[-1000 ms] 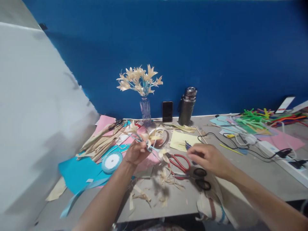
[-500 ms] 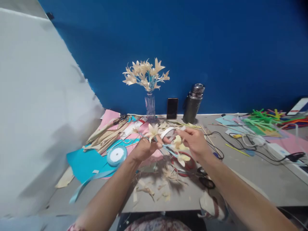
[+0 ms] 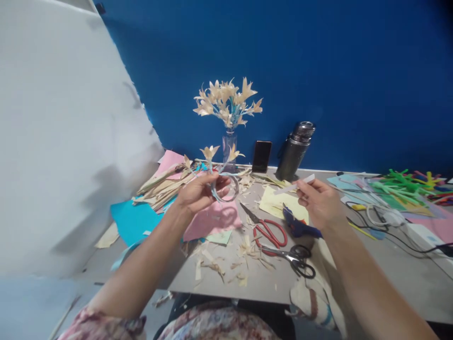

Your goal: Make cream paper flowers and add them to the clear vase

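My left hand (image 3: 203, 192) is closed round the thin pale-blue stems of several cream craft flowers (image 3: 210, 152), whose blooms point upward. A pale ring (image 3: 230, 190), looking like a roll of tape, hangs at the fingers of the same hand. To the right, my right hand (image 3: 316, 200) pinches a narrow white strip (image 3: 295, 186) between thumb and fingers, apart from the flowers. Below that hand lies a blue-handled tool (image 3: 299, 226) on a yellow sheet (image 3: 271, 202). Red-handled scissors (image 3: 271, 233) and black-handled scissors (image 3: 297, 259) lie between the hands.
Behind stand a glass vase (image 3: 229, 140) of similar flowers, a phone (image 3: 262, 157) and a steel flask (image 3: 296, 150). Dried husks (image 3: 163, 184) and blue paper (image 3: 132, 217) are at left. Pipe cleaners (image 3: 406, 186), cables and a power strip (image 3: 423, 238) lie right.
My hands have moved apart: the right went rightward with the white strip, the left turned the flowers upright. The yellow sheet and the scissors now show fully; the ribbon spool is hidden.
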